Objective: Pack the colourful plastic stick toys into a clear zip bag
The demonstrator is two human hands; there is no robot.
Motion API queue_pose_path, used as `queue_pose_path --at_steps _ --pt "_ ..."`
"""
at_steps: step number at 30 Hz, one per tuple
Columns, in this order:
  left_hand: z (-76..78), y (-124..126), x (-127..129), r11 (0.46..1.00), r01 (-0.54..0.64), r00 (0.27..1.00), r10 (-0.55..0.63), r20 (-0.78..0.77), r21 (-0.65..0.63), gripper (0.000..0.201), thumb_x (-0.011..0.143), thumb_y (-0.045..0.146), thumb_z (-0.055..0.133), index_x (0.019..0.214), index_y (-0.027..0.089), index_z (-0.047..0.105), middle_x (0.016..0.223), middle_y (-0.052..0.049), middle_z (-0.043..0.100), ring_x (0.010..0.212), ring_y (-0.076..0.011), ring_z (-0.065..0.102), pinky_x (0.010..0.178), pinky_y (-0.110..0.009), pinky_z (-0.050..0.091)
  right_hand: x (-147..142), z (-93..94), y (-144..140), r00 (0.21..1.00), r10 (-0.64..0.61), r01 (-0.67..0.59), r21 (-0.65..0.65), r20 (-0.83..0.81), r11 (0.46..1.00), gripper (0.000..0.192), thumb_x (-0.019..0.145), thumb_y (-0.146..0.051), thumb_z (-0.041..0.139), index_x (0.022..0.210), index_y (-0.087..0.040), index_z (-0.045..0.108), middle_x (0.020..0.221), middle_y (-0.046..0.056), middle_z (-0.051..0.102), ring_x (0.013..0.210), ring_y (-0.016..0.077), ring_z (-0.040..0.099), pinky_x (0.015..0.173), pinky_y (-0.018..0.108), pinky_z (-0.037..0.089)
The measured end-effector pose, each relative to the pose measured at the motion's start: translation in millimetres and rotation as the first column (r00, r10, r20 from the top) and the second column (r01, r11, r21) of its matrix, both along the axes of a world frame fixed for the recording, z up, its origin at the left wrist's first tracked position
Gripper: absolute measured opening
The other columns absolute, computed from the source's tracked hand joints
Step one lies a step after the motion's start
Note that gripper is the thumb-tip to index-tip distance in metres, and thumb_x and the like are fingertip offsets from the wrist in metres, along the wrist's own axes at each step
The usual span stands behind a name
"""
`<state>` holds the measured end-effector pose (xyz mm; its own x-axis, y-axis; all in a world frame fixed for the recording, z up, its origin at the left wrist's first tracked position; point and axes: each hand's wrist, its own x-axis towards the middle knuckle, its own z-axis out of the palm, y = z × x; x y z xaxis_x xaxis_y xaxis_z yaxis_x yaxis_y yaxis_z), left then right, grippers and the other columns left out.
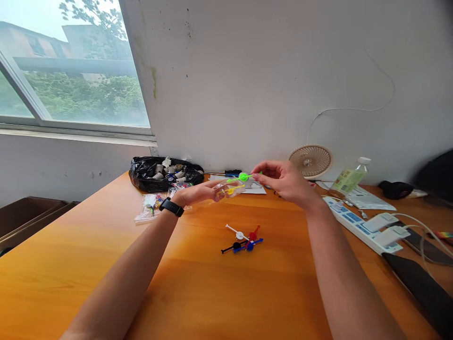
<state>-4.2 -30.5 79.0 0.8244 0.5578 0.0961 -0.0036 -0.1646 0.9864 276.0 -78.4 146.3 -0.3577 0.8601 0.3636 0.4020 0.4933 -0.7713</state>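
The right hand [283, 182] pinches a green clip [243, 177] at its fingertips. Just below, the left hand [201, 192] fingers hold a clear bag [231, 190] with a yellow clip [233, 190] inside.

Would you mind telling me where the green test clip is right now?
In the head view the green test clip is held up above the table near centre, pinched by the right hand, just above the yellow clip at the left hand.

black bag [148, 177], desk fan [310, 161], power strip [354, 222]
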Motion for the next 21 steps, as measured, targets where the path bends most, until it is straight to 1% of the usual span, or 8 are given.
queue_pose_path --at_steps 1,3,6,8,10,15,18,21 --pt "0.4 -0.6 0.1 1.0 0.001 1.0 -0.001 0.013 0.001 0.078 0.073 0.017 0.058 0.15 0.026 0.052 0.141 -0.007 0.058 0.116 -0.0251 0.052 0.088 -0.035 0.041 1.3 0.2 0.7 1.0 -0.017 0.017 0.024 -0.002 1.0 0.038 0.085 -0.057 0.076 0.094 -0.02 0.075 0.079 0.003 0.068 0.072 0.0165 0.06 0.059 0.028 0.043" --pt "1.6 -2.6 0.7 1.0 -0.002 0.999 0.002 0.04 0.003 0.078 0.072 0.016 0.058 0.149 0.025 0.054 0.144 -0.009 0.057 0.115 -0.0253 0.052 0.086 -0.035 0.04 3.3 1.7 0.5 0.998 -0.042 0.044 0.054 -0.036 0.998 0.038 0.084 -0.057 0.077 0.094 -0.02 0.076 0.083 0.004 0.07 0.076 0.0185 0.062 0.062 0.03 0.047" --pt "4.2 -4.7 1.3 0.999 0.007 0.999 -0.008 0.039 0.031 0.074 0.074 0.017 0.059 0.148 0.023 0.056 0.129 -0.009 0.062 0.11 -0.0236 0.052 0.085 -0.034 0.039 7.1 6.1 -2.0 0.984 -0.092 0.104 0.076 -0.15 0.992 0.034 0.082 -0.055 0.08 0.096 -0.024 0.078 0.093 0.007 0.074 0.086 0.0233 0.067 0.075 0.037 0.056" --pt "5.2 -4.4 1.2 0.999 0.022 0.999 -0.023 0.025 0.034 0.074 0.075 0.017 0.059 0.149 0.023 0.055 0.117 -0.007 0.061 0.107 -0.0224 0.051 0.084 -0.033 0.039 10.4 8.6 -3.1 0.971 -0.125 0.146 0.089 -0.206 0.985 0.03 0.083 -0.052 0.08 0.097 -0.026 0.078 0.096 0.007 0.075 0.088 0.0245 0.07 0.081 0.04 0.058" --pt "4.8 -3.4 0.8 0.999 0.035 0.999 -0.034 0.034 -0.001 0.075 0.074 0.018 0.06 0.149 0.022 0.055 0.113 -0.006 0.06 0.106 -0.0222 0.051 0.085 -0.033 0.039 12.4 9.5 -3.2 0.969 -0.136 0.159 0.098 -0.208 0.982 0.028 0.083 -0.049 0.08 0.098 -0.026 0.079 0.098 0.007 0.076 0.09 0.0248 0.072 0.084 0.04 0.059" --pt "0.8 -3.7 3.4 0.994 0.019 0.995 -0.009 0.097 -0.105 0.071 0.077 0.022 0.062 0.148 0.022 0.055 0.121 -0.008 0.06 0.108 -0.0221 0.051 0.092 -0.035 0.038 -1.3 5.4 -4.1 0.993 -0.089 0.097 0.11 -0.081 0.989 0.028 0.087 -0.049 0.076 0.1 -0.024 0.078 0.098 0.006 0.077 0.091 0.0243 0.07 0.079 0.036 0.054" --pt "1.0 -5.0 7.4 0.994 0.054 0.994 -0.044 0.1 -0.1 0.075 0.076 0.021 0.06 0.15 0.023 0.053 0.131 -0.009 0.061 0.105 -0.0217 0.052 0.094 -0.037 0.038 -18.5 1.7 -7.0 0.996 -0.062 0.054 0.129 0.06 0.99 0.028 0.092 -0.048 0.069 0.103 -0.023 0.077 0.095 0.005 0.077 0.085 0.0223 0.066 0.071 0.033 0.049" --pt "3.2 -4.8 8.5 0.993 0.074 0.994 -0.066 0.086 -0.087 0.077 0.075 0.021 0.059 0.151 0.022 0.051 0.127 -0.009 0.063 0.1 -0.0213 0.053 0.09 -0.035 0.041 -29.1 -1.3 -7.1 0.99 -0.043 0.021 0.162 0.136 0.987 0.029 0.096 -0.045 0.062 0.111 -0.024 0.075 0.102 0.005 0.077 0.09 0.0223 0.066 0.071 0.032 0.047"
